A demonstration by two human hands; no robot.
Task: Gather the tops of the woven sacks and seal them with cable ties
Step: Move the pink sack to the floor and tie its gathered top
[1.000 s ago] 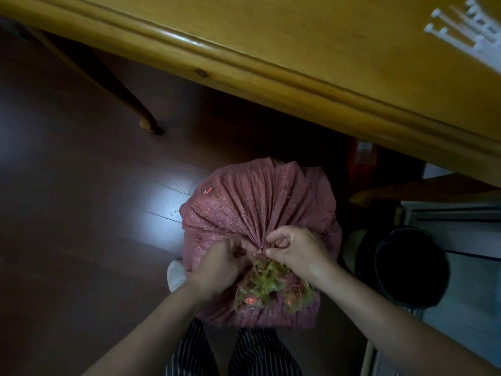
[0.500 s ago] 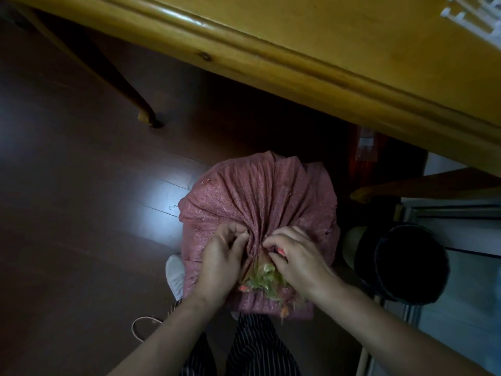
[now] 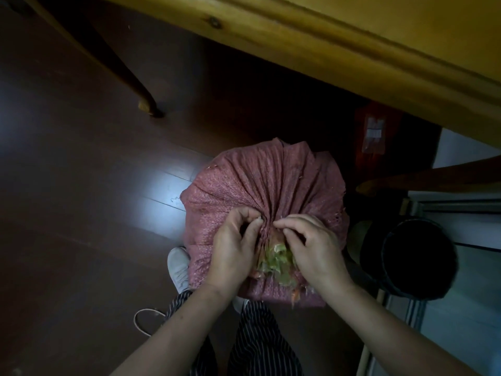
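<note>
We are bunching the red sack [image 3: 260, 183] tighter than a moment ago. Our left hand [image 3: 233, 251] and right hand [image 3: 311, 248] are both pinching its folds between them. Less green stuff [image 3: 276, 260] is peeking out, so it is looking nearly ready for tying.

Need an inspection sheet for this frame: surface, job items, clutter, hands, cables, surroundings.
Surface: dark glossy wood floor; the sack stands on it.
Job's things: red woven sack, top pleated toward the middle; green contents show at the mouth; no cable tie seen.
Clutter: black bucket right of the sack; red object with a pale label under the table.
Grippers: left hand and right hand both pinch the gathered neck with curled fingers.
Cables: nothing seen.
Surroundings: yellow wooden table above, table leg at left; white shoe beside the sack.
</note>
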